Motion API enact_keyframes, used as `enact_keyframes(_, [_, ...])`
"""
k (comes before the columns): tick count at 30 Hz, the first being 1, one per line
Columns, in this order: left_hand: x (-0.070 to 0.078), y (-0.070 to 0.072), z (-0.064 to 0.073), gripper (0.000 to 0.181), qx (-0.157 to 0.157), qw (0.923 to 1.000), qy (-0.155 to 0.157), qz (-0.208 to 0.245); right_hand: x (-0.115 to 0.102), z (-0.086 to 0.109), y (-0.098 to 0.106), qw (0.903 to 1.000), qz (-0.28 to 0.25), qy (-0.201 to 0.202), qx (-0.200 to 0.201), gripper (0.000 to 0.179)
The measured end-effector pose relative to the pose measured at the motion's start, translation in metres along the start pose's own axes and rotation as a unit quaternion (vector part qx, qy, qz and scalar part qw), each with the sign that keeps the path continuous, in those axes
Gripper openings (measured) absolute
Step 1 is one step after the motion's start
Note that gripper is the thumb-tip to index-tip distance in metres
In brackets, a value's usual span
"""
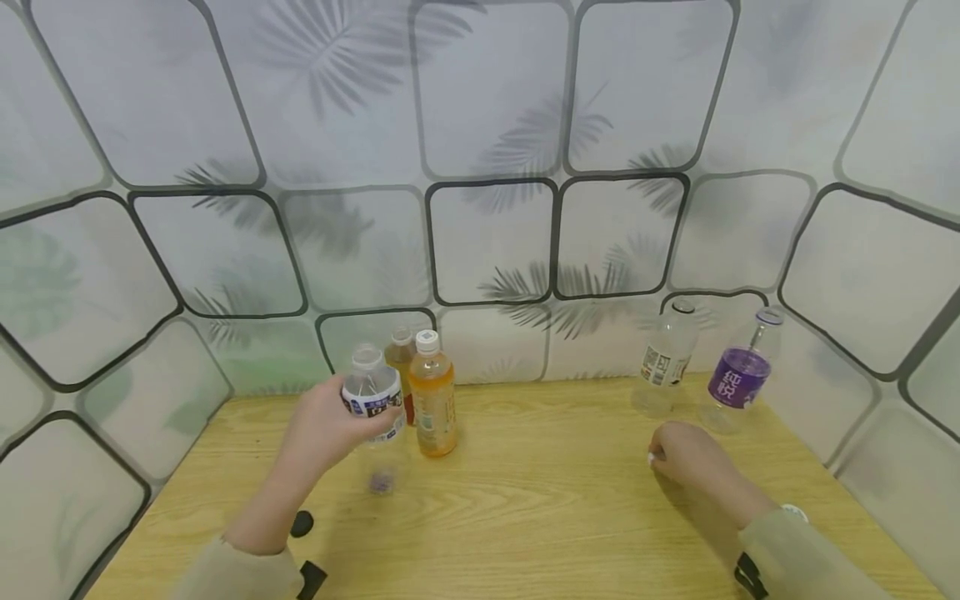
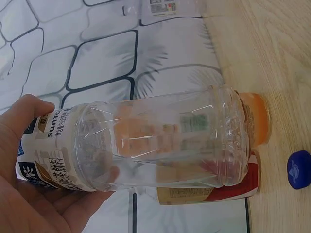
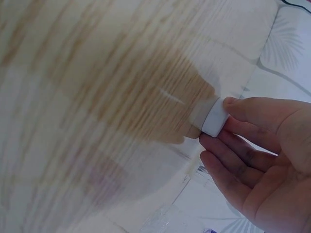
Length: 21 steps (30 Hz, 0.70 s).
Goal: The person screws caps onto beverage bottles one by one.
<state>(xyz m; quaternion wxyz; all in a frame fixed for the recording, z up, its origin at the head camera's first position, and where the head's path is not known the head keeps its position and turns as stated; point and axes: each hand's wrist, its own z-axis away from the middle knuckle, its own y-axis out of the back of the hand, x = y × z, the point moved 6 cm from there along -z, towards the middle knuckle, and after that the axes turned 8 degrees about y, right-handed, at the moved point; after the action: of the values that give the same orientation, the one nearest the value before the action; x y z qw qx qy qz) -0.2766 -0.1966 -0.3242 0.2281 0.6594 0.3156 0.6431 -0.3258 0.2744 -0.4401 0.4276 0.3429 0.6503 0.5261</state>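
Observation:
My left hand (image 1: 322, 425) grips a clear plastic bottle (image 2: 165, 145) around its label near the top, holding it upright. No liquid shows inside it. A blue bottle cap (image 2: 299, 170) lies on the tabletop near the bottle's base. Just behind stand a bottle of orange drink (image 1: 435, 408) with a white cap and an amber bottle (image 1: 401, 354) with a red label, partly hidden. Over at the right, my right hand (image 1: 693, 462) pinches a white bottle cap (image 3: 215, 117) between thumb and fingers, close to the wooden table's (image 1: 540, 467) surface.
Two clear bottles stand at the back right beyond my right hand: one with a white label (image 1: 666, 367), one with a purple label (image 1: 738, 379). A patterned wall (image 1: 495, 242) encloses the back and sides. A small black disc (image 1: 302, 523) lies by my left forearm.

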Motion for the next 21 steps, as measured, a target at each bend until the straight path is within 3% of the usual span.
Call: enact_keyframes(21, [0.028,-0.065,0.002,0.054,-0.029,0.9976,-0.037,0.051,-0.004,0.000,0.003,0.9999,0.013,0.004,0.002,0.008])
